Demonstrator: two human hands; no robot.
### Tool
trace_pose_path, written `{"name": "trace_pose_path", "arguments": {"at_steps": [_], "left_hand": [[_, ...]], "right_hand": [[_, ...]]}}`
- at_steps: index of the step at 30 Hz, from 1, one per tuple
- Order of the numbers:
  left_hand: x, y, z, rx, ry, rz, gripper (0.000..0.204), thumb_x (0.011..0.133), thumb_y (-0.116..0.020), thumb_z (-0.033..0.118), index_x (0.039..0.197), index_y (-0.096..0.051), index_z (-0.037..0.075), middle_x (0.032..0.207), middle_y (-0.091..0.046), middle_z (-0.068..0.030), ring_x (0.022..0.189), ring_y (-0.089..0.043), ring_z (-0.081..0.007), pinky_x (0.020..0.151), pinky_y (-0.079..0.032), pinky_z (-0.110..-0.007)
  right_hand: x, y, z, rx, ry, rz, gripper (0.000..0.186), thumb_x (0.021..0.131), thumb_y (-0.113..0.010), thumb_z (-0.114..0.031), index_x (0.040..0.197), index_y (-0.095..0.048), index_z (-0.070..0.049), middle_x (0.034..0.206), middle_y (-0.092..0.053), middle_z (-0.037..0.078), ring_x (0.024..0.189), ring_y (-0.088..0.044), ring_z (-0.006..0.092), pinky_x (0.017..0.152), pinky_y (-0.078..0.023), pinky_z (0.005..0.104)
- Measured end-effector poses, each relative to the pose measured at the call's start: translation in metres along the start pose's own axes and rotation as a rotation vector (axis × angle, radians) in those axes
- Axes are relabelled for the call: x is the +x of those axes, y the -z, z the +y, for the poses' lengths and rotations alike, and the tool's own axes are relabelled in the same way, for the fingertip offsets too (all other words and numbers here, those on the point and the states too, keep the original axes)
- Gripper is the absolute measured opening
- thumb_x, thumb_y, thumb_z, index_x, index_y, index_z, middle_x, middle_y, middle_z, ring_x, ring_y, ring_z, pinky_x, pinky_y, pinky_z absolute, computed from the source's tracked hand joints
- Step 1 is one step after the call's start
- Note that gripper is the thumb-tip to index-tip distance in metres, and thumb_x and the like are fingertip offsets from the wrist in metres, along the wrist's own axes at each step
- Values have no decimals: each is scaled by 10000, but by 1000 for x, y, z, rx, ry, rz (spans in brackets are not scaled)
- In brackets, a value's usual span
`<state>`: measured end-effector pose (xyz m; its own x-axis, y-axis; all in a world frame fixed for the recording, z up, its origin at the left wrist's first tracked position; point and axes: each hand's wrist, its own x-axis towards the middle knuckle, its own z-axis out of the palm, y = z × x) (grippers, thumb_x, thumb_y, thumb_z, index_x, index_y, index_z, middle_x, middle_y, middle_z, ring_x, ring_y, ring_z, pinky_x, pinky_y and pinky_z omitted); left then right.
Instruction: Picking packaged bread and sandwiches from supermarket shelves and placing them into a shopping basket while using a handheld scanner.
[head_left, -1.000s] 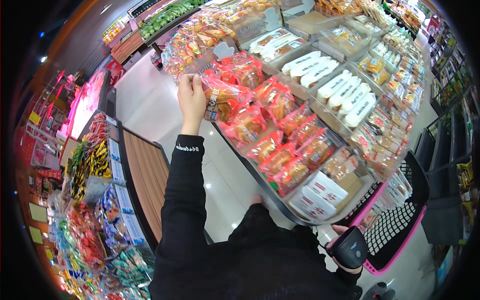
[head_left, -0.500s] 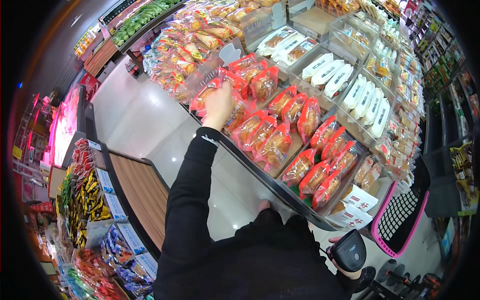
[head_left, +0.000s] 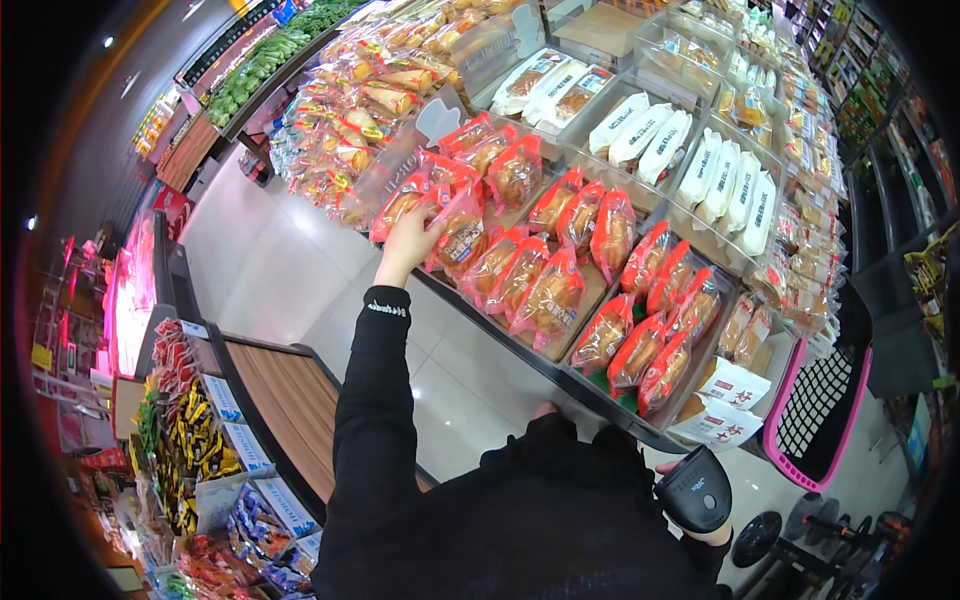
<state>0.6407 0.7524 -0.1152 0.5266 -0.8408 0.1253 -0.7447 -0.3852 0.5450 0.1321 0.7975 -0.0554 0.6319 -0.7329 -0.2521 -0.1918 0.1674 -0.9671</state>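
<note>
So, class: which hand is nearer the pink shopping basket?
Right. The right hand, gripping a black scanner, is beside the pink shopping basket; the left hand reaches far away.

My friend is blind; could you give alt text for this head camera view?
A person's left hand touches a red-wrapped bread packet on a shop display table, while the right hand holds a black handheld scanner near a pink basket.
</note>
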Motion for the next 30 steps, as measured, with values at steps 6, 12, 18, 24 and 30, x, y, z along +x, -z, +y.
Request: {"name": "trace_pose_path", "arguments": {"at_steps": [6, 12, 18, 24, 30], "left_hand": [[-9, 4, -3, 108, 129, 28, 363, 712, -594, 330, 859, -598, -2, 769, -596, -170, 734, -583, -289, 643, -443, -360], [-31, 11, -5, 5, 76, 52, 302, 693, -630, 270, 759, -555, -15, 664, -568, -153, 653, -571, -269, 579, -429, -346], [-32, -4, -23, -197, 126, 202, 195, 705, -618, 144, 689, -493, -6, 598, -531, -131, 559, -539, -235, 521, -402, -328], [-36, -15, -14, -119, 155, 344, 229, 700, -644, 186, 726, -519, -4, 608, -539, -121, 570, -534, -207, 545, -414, -307], [-51, -38, -25, -826, 216, 395, 166, 766, -613, 145, 804, -590, -15, 702, -583, -5, 607, -488, -57, 541, -389, -205]], "right_hand": [[3, -8, -18, -48, -4, 34, 297, 653, -644, -62, 920, -570, 45, 962, -596, 149, 805, -571, 147, 700, -439, 252], [6, -16, -13, -55, 27, 67, 298, 647, -654, -61, 912, -569, 46, 957, -598, 144, 800, -571, 145, 696, -441, 254], [8, -10, -6, -13, -46, -55, 365, 638, -670, -71, 965, -549, 37, 973, -592, 146, 817, -572, 152, 721, -442, 259], [11, -11, 16, 79, -35, -58, 500, 645, -675, -89, 1083, -470, 37, 1001, -581, 152, 871, -562, 158, 751, -435, 268], [18, -12, 1, -89, 36, -136, 478, 640, -686, -123, 1050, -492, 30, 1007, -582, 137, 878, -561, 153, 768, -426, 274]]}}
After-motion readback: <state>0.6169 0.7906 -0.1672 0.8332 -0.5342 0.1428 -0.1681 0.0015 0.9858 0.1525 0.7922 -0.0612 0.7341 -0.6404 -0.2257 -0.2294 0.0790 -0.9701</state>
